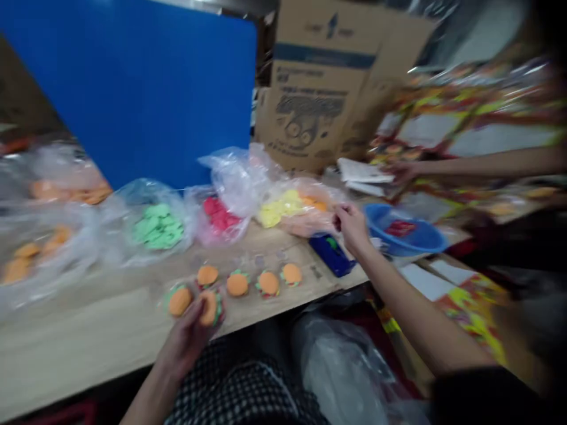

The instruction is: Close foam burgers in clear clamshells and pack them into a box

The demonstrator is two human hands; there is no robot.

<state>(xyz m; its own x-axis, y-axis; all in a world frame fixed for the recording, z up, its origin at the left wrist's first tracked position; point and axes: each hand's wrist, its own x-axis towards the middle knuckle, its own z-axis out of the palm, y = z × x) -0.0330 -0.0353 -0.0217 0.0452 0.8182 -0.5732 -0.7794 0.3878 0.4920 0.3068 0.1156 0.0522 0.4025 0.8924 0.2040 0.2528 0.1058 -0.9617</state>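
My left hand (188, 339) is closed on a toy hamburger (209, 308) with an orange bun and green and red layers, near the table's front edge. Several more toy hamburgers, one of them a toy hamburger (238, 284) in the middle, lie in a loose group beyond it. My right hand (352, 227) hovers over a dark blue box (332, 254) with a green mark, its fingers pinched together; whatever they hold is too blurred to name. Beside that hand are yellow pieces (281, 208) and orange pieces (313, 203) in clear bags.
Bags of green pieces (159, 227), red pieces (220, 213) and orange pieces (26, 254) line the table's back. A blue basin (425, 245) with a red packet stands right. Behind are a blue panel (168, 88) and a cardboard box (305, 118). Another person's hand (403, 171) touches white papers (361, 171).
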